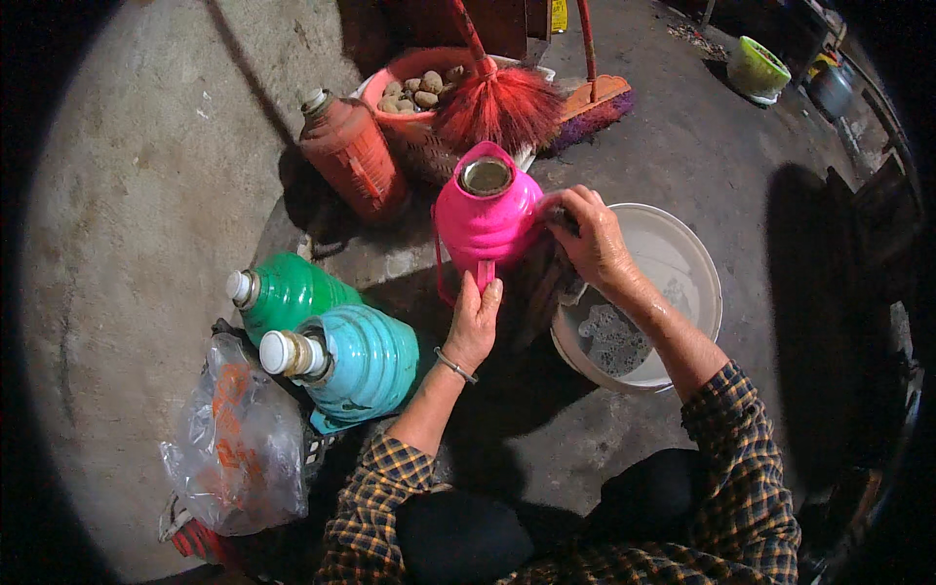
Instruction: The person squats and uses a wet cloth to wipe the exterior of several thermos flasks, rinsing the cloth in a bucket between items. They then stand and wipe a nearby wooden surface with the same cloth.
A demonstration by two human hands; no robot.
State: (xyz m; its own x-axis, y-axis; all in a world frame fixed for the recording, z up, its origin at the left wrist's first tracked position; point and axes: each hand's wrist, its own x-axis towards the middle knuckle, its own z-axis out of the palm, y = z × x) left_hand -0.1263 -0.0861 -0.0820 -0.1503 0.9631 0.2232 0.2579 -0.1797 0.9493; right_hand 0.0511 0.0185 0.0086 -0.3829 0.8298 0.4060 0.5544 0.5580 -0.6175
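A pink thermos flask (486, 219) stands upright before me, its glass mouth uncovered. My left hand (474, 322), with a bangle at the wrist, grips the flask's handle. At the flask's right side is my right hand (589, 234), holding a dark wet cloth (559, 274) that hangs down towards the bucket. To the right of the flask stands a white plastic bucket (702, 270) with sudsy grey water in it. Left of my left hand are a light-blue thermos flask (373, 362) and a green thermos flask (300, 292), both with white stoppers.
A dusty red thermos flask (355, 161) stands by the wall. Behind the pink flask are a basket of potatoes (395, 69), a red-bristled broom (501, 102) and an orange-headed brush (599, 95). A clear plastic bag (241, 453) lies lower left; a green basin (757, 69) sits far right.
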